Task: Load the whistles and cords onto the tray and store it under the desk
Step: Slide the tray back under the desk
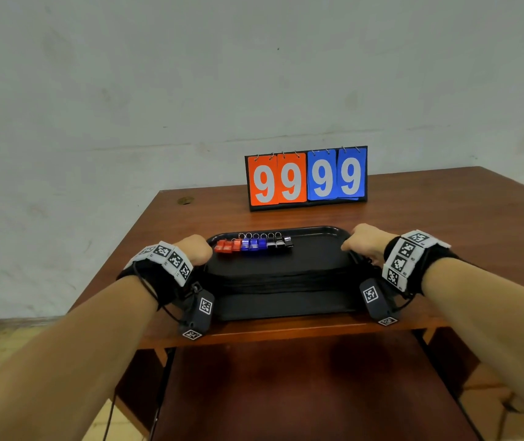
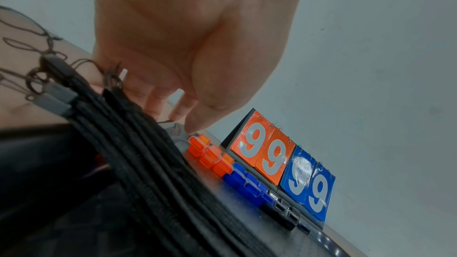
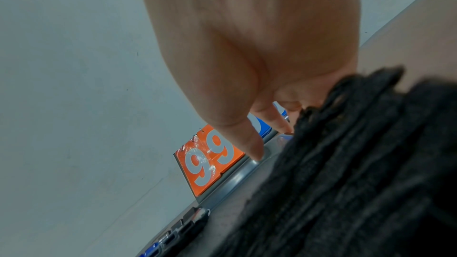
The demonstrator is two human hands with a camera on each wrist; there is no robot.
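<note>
A black tray lies near the front edge of the wooden desk. At its far side sits a row of whistles, red, then blue, then black, with key rings behind them. A bundle of black cords stretches across the tray's middle. My left hand grips the tray's left rim and my right hand grips its right rim. In the left wrist view my left hand has its thumb down by the red whistles, beside the cords. In the right wrist view my right hand has its thumb on the tray rim, next to the cords.
A flip scoreboard reading 99 in orange and 99 in blue stands behind the tray. A grey wall rises behind the desk. Below the desktop a dark brown surface reaches toward me, with desk legs at both sides.
</note>
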